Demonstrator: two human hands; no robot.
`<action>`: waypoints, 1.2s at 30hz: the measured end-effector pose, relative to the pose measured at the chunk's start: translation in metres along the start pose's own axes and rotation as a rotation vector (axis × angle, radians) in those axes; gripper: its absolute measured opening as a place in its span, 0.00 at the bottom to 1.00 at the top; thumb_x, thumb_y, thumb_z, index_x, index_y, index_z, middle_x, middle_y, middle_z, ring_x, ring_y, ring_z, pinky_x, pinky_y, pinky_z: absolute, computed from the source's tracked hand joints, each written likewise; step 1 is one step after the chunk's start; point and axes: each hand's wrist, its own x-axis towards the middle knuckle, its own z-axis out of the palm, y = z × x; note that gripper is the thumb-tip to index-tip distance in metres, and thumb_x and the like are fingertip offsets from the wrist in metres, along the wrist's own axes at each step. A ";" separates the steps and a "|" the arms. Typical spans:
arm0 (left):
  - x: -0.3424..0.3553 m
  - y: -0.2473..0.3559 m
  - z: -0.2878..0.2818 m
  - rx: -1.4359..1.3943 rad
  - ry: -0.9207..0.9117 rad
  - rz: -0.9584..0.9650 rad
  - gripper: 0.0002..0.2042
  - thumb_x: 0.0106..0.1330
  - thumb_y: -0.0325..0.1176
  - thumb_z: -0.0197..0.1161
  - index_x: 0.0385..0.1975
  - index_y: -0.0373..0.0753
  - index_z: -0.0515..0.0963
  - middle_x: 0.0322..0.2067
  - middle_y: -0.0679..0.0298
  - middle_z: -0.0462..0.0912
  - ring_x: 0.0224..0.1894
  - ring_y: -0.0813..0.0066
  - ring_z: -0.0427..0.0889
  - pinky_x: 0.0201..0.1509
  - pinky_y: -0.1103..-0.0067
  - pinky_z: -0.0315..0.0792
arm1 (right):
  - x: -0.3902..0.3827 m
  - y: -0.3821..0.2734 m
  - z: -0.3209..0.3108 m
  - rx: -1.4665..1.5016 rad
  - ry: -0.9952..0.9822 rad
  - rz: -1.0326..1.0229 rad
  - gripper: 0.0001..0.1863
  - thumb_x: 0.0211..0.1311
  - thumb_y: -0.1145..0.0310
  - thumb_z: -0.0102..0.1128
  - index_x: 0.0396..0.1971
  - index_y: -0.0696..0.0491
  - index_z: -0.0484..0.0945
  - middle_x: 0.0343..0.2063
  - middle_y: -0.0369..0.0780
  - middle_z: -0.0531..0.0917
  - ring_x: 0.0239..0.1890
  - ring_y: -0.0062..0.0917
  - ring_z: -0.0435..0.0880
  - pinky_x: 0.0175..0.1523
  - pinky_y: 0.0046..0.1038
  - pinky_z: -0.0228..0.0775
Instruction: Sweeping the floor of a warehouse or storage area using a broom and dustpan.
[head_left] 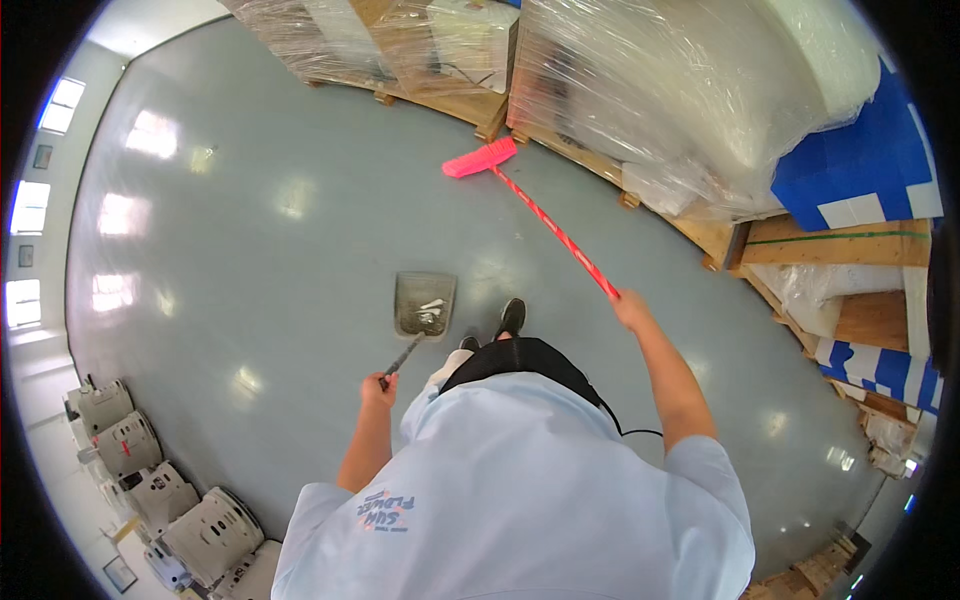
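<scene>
Sweeping looks to be the step in hand, tbh. The red broom [556, 231] is gripped at its handle end by the right hand [629, 308], fingers wrapped, out at 3 o'clock; its head sits at 12, near a wooden pallet [710, 235]. For a pull stroke, the head would need to be drawn toward 6, with the grey dustpan [408, 300] kept flat just off centre at 9. That's held by the left hand [378, 388], curled closed at 8. Broom's long axis: 4:30 to 10:30, head end toward 10:30.
</scene>
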 end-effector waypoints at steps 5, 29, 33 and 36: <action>-0.034 0.007 0.019 0.190 -0.006 0.055 0.04 0.49 0.22 0.44 0.15 0.31 0.62 0.11 0.62 0.62 0.13 0.76 0.65 0.22 0.78 0.73 | -0.006 0.001 0.015 0.133 -0.096 0.093 0.15 0.50 0.60 0.41 0.21 0.59 0.68 0.08 0.42 0.68 0.06 0.28 0.67 0.12 0.30 0.59; -0.048 -0.004 0.095 0.589 -0.163 0.107 0.03 0.47 0.23 0.45 0.19 0.28 0.64 0.17 0.59 0.63 0.14 0.74 0.65 0.20 0.76 0.73 | 0.004 -0.074 0.014 0.321 -0.014 0.188 0.18 0.39 0.76 0.43 0.35 0.63 0.59 0.19 0.48 0.73 0.17 0.34 0.73 0.20 0.31 0.65; -0.047 -0.004 0.106 0.608 -0.178 0.097 0.03 0.47 0.22 0.46 0.18 0.28 0.64 0.18 0.59 0.63 0.15 0.74 0.65 0.21 0.75 0.74 | 0.013 -0.120 0.005 0.122 0.029 0.218 0.24 0.41 0.74 0.46 0.44 0.55 0.55 0.25 0.46 0.73 0.21 0.35 0.75 0.23 0.29 0.66; -0.052 -0.014 0.130 0.632 -0.211 0.084 0.03 0.46 0.22 0.47 0.18 0.28 0.64 0.18 0.58 0.63 0.16 0.73 0.66 0.21 0.74 0.74 | 0.029 -0.087 0.026 -0.264 0.163 0.162 0.23 0.45 0.71 0.45 0.45 0.50 0.55 0.28 0.47 0.72 0.27 0.35 0.74 0.29 0.29 0.67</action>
